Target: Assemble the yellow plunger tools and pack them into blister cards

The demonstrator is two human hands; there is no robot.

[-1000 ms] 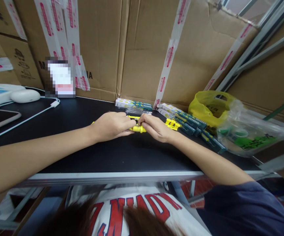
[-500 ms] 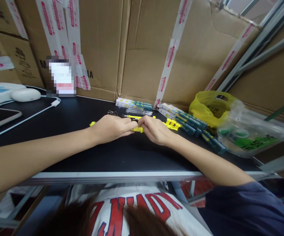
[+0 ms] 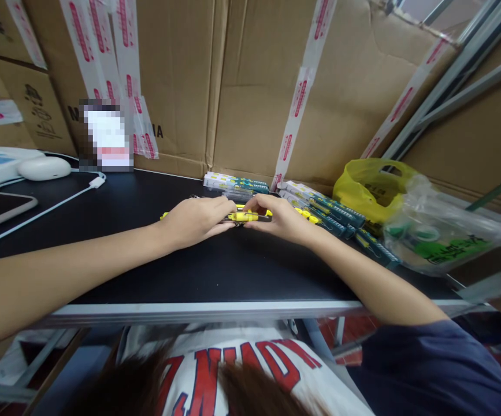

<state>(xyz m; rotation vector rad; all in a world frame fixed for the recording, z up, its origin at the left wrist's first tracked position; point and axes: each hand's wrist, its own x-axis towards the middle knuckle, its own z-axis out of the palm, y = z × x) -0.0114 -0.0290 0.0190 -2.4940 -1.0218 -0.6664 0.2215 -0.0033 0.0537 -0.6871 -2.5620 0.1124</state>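
My left hand (image 3: 200,218) is closed around one end of a small yellow plastic piece with a dark, slim part (image 3: 244,216), held low over the black table. My right hand (image 3: 282,218) curls about the other end, its thumb and fingers pinching the piece from both sides. The dark tip shows between them. What the piece is, I cannot tell. A yellow end (image 3: 164,216) shows past my left wrist. Beyond my right fingers lie several yellow plastic parts (image 3: 306,215), partly hidden by the hand.
Slim teal-and-white boxes (image 3: 237,182) lie at the back, with more boxes (image 3: 337,211) to the right. Beside those are a yellow bag (image 3: 371,190) and a clear plastic bag (image 3: 449,231). A phone (image 3: 3,209) and a white cable (image 3: 37,218) lie left. Cardboard (image 3: 250,104) stands behind.
My right hand has opened its pinch wider and shifted slightly right, so more of the yellow piece and its dark end shows. My left hand has barely moved.
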